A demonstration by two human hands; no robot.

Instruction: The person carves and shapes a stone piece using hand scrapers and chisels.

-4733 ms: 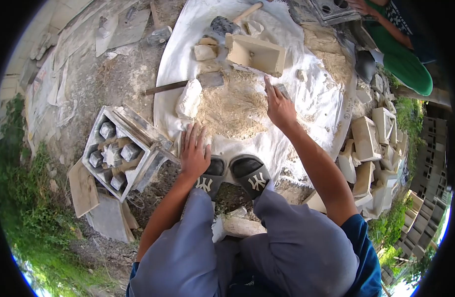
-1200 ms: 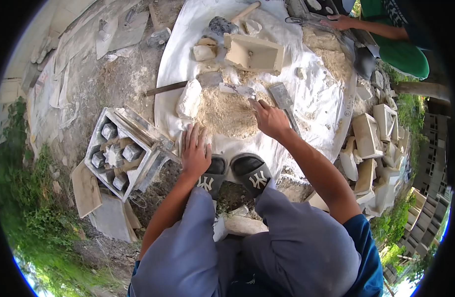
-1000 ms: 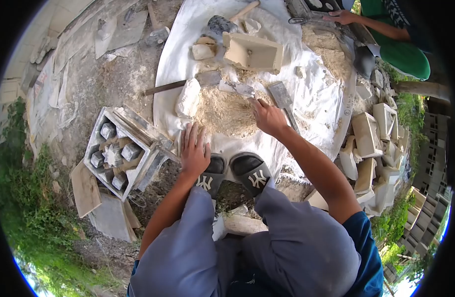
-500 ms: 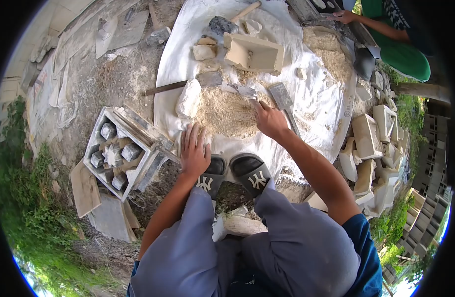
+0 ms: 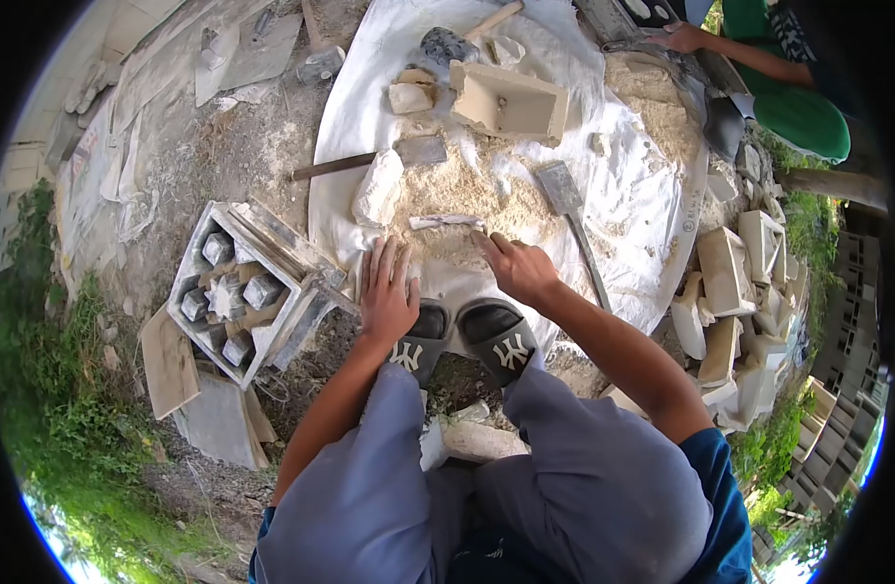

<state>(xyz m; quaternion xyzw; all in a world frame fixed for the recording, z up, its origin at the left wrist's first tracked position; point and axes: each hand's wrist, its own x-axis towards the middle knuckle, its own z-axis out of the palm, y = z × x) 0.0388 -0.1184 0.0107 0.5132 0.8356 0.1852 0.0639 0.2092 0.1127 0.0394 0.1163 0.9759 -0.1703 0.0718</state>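
My right hand point(image 5: 517, 268) is closed round the near end of a narrow, powder-coated scraping blade point(image 5: 445, 222). The blade lies crosswise along the near side of the beige powder point(image 5: 481, 195) on a white sheet point(image 5: 647, 219). My left hand point(image 5: 387, 292) rests palm down at the sheet's near edge, fingers stretched out, holding nothing. Just beyond its fingertips stands a pale chunk point(image 5: 377, 190). A hammer-like tool point(image 5: 420, 151) lies behind that chunk. To the right is a flat-headed, long-handled tool point(image 5: 562, 187).
A hollow beige block point(image 5: 511, 102) and a dark-headed mallet point(image 5: 447, 46) sit farther back. At left stands a hexagonal mould point(image 5: 235, 297); at right, cast blocks point(image 5: 725, 273) are piled. Another person's hand point(image 5: 683, 37) is at upper right. My sandals point(image 5: 494, 331) touch the sheet's edge.
My right hand has drawn the blade toward me and slightly left, across the powder, and the blade now lies more level. My left hand has stayed nearly in place.
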